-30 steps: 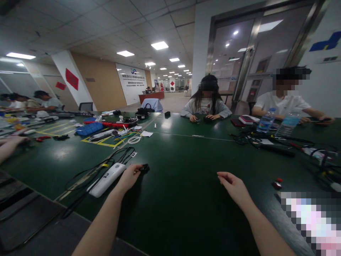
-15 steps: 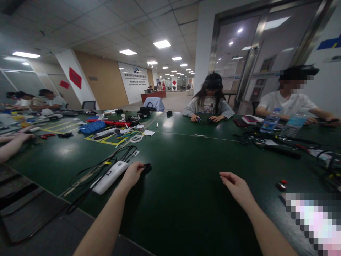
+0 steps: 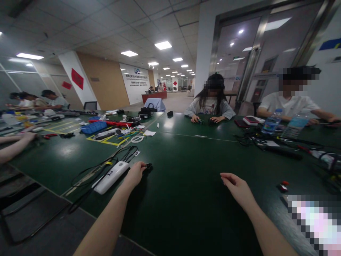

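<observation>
Head view: the left hand (image 3: 136,172) pinches with its grip a small black, irregular object (image 3: 149,166), at the green tabletop (image 3: 181,170). It is probably light and stiff, so its sides should suit a gentle hold. Beside lies a long white plastic block (image 3: 112,177). Well apart, the right hand (image 3: 234,184) seems empty; whether its fingertips meet, I cannot tell.

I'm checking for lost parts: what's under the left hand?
The left hand covers whatever lies beneath its palm; at its fingertips, a small black object shows, with green tabletop around.
</observation>
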### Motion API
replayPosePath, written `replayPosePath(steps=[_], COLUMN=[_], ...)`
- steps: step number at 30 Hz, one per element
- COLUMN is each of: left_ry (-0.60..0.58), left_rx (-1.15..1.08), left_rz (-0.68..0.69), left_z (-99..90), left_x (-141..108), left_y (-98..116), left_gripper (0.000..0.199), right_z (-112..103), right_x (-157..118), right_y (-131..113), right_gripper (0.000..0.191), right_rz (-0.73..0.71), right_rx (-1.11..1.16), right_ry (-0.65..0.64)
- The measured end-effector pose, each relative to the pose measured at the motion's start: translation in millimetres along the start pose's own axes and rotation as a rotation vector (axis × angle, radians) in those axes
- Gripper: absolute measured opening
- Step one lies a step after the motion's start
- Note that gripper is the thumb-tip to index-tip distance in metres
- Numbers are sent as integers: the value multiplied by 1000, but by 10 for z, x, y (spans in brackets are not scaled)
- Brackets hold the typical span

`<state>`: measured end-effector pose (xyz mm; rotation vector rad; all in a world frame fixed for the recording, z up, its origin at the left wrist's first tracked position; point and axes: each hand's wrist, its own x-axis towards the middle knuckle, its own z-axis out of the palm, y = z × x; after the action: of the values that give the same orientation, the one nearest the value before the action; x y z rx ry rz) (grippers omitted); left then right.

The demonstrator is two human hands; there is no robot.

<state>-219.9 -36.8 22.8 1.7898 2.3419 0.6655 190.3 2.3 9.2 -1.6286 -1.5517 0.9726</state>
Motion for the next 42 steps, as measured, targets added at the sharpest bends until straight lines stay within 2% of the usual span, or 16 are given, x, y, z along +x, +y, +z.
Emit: replayPosePath(steps=[7, 16, 21, 32, 42], left_ry=[-1, -9, -29, 0, -28], left_rx=[-16, -256, -368, -20, 25], left_rz=[3, -19, -20, -6, -3], left_z=[46, 117, 116, 35, 9], left_x=[24, 81, 110, 1, -44], left_y=[-21, -203, -203, 54, 138], left_gripper=[18, 19, 16, 14, 16], right_z=[1, -16, -14, 2, -6], right_x=[-26, -22, -40, -7, -61], right_y=[-19, -21, -47, -1, -67], right_gripper=[34, 33, 32, 34, 32], right_rz=[-3, -7, -9, -10, -17], right_rx=[19, -11, -10, -12, 5], right_ry=[14, -16, 5, 8, 14])
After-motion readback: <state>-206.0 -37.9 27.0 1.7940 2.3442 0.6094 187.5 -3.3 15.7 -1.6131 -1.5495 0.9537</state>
